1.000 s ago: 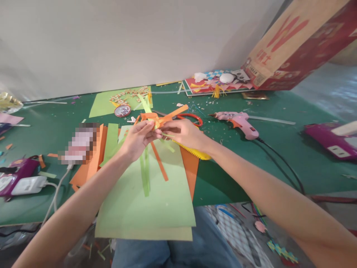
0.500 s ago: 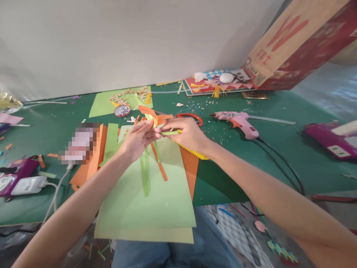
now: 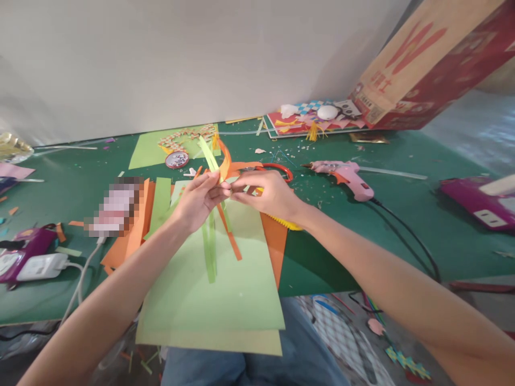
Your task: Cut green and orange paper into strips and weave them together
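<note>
My left hand (image 3: 197, 201) and my right hand (image 3: 267, 194) meet above the green table (image 3: 362, 225), both pinching a bundle of orange and light green paper strips (image 3: 221, 171). Strip ends stick up and curl between my fingers. Longer green and orange tails (image 3: 211, 252) hang down over a light green paper sheet (image 3: 217, 300) that lies over the table's near edge. Orange sheets (image 3: 276, 244) show beneath it.
A pink glue gun (image 3: 346, 176) with a black cable lies to the right. Red-handled scissors (image 3: 277, 169) sit behind my right hand. A purple device (image 3: 475, 202) is far right, a charger and cables (image 3: 40, 265) far left, a cardboard box (image 3: 426, 64) at back right.
The orange strip that pointed right has been bent upward and now curls over my fingers. My hands stayed nearly in place, the right fingers shifting along the strips.
</note>
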A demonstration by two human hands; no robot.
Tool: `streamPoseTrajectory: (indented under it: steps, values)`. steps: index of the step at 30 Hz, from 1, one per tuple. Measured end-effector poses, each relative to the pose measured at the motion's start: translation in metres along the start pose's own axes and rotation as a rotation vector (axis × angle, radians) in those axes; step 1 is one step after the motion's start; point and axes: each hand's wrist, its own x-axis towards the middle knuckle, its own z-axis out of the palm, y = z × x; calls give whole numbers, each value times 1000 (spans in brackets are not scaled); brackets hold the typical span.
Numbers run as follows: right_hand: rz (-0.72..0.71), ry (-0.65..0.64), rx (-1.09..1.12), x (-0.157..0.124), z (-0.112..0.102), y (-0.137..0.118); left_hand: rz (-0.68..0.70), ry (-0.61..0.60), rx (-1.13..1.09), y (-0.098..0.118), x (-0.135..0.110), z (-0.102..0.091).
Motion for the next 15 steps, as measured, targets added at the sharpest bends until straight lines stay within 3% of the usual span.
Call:
streamPoseTrajectory:
  steps: [6, 15]
  values:
    - [3, 70, -72, 0, 2, 2, -19, 29, 8, 2, -1, 2]
    - [32, 103, 6, -1, -2, -3, 5, 89, 3, 1, 0, -1]
